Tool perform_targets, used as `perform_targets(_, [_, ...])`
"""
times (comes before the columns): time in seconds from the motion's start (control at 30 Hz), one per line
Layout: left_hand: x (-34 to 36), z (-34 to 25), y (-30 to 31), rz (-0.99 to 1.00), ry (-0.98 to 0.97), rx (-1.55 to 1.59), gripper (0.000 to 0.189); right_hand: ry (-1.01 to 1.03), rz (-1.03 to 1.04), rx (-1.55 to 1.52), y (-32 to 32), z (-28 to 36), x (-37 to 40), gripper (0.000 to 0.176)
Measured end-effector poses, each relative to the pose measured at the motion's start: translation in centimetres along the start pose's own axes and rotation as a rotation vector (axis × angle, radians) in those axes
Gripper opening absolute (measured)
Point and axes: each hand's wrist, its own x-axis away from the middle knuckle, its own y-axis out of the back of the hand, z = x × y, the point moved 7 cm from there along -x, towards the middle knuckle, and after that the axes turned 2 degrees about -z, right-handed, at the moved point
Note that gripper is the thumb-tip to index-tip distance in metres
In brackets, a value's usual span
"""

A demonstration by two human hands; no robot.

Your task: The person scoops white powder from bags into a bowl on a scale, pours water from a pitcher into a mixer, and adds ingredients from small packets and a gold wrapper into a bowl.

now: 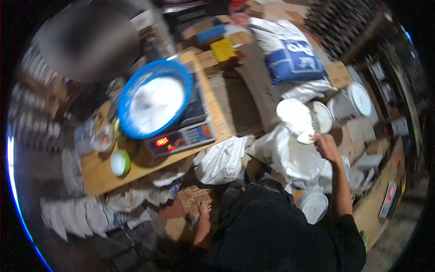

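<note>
My right hand (327, 147) is closed on the edge of a white round lid or dish (305, 137), just above an open white sack (301, 156) with pale contents. Near it are more white round lids (292, 113). My left hand (205, 208) hangs low over the floor, blurred, away from any object. On the wooden table (99, 179), a blue basin (174, 68) of white powder rests on a digital scale (181, 139) with lit red digits. A green bowl (120, 163) stands beside the scale.
A white and blue sack (294, 59) lies at the back beside cardboard boxes (340, 75). White buckets (340, 106) stand to the right, another (313, 207) below. A second scale (388, 199) lies on the right-hand board. White bags (222, 161) sit near the table's front edge.
</note>
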Motion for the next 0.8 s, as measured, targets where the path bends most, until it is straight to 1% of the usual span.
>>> perform_targets(0.03, [-0.2,1.2,1.2,0.003,0.021,0.026,0.055,-0.07,0.04,-0.114,-0.3,2.7,-1.5,0.053])
perform_targets(0.1, [-2.6,4.5,2.6,0.029,0.059,0.059,0.055,0.016,0.163,-0.143,-1.3,8.7,-4.9,0.049])
perform_targets(0.17, [-3.9,7.2,4.2,0.019,0.084,0.125,0.054,0.061,0.219,-0.101,-2.4,16.2,-7.0,0.032])
perform_targets(0.2, [-4.0,8.3,4.8,0.005,0.097,0.17,0.054,-0.043,0.297,-0.13,-3.3,18.4,-8.5,0.033])
perform_targets(0.23, [-4.3,9.7,5.5,-0.014,0.11,0.218,0.054,-0.015,0.335,-0.175,-4.4,20.7,-10.1,0.036])
perform_targets(0.27, [-4.7,10.9,6.0,-0.023,0.115,0.258,0.054,0.108,0.329,-0.101,-5.4,23.4,-12.2,0.037])
perform_targets(0.3, [-5.0,12.1,6.5,-0.037,0.122,0.302,0.054,0.06,0.377,-0.122,-6.8,27.3,-12.3,0.039])
perform_targets(0.37, [-5.3,14.5,7.2,-0.054,0.127,0.384,0.053,0.201,0.383,0.026,-9.4,32.8,-14.9,0.043])
perform_targets(0.4, [-5.0,15.3,7.4,-0.061,0.128,0.424,0.053,0.275,0.373,0.01,-11.0,35.7,-15.2,0.045])
perform_targets(0.43, [-5.0,16.5,7.6,-0.068,0.13,0.458,0.053,0.244,0.354,0.094,-12.3,37.7,-15.4,0.048])
perform_targets(0.5, [-5.1,18.4,7.6,-0.068,0.123,0.543,0.053,0.42,0.416,0.277,-15.6,39.3,-18.8,0.052])
perform_targets(0.6, [-5.2,21.0,6.9,-0.054,0.095,0.667,0.053,0.523,0.371,0.578,-17.7,42.7,-18.6,0.056])
perform_targets(0.7, [-3.9,21.0,6.3,-0.031,0.064,0.818,0.053,0.49,0.345,0.615,-19.0,43.6,-19.3,0.057])
perform_targets(0.73, [-3.8,21.3,6.4,-0.034,0.057,0.813,0.053,0.424,0.384,0.723,-19.4,43.6,-19.9,0.056])
perform_targets(0.8, [-4.2,21.5,6.4,-0.027,0.073,0.791,0.05,0.463,0.321,0.705,-19.7,43.7,-19.6,0.057])
